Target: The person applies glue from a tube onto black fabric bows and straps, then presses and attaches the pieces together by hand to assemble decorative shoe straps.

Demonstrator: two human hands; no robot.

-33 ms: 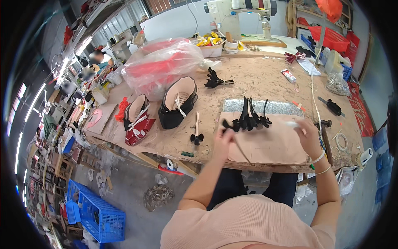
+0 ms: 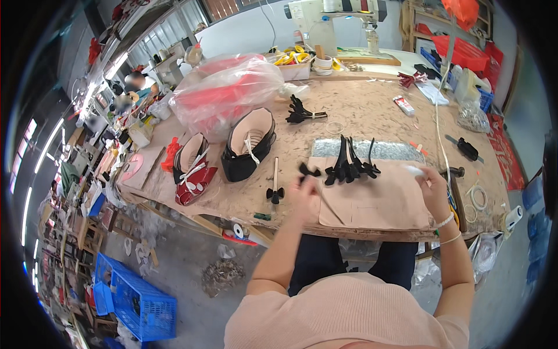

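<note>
Head view | left hand (image 2: 303, 195) pinches black bow (image 2: 311, 171) | right hand (image 2: 432, 189) pinches blurred white item (image 2: 414, 170) | bow cluster (image 2: 350, 171) fanned, apparently for easy reach

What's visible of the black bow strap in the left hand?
The black bow strap has a two-lobed, fabric-looking bow and a thin, brownish strip slanting down-right over the pinkish sheet. The left hand grips it between, hiding the join; blur hides finer detail. Whether strip touches sheet is unclear.
</note>
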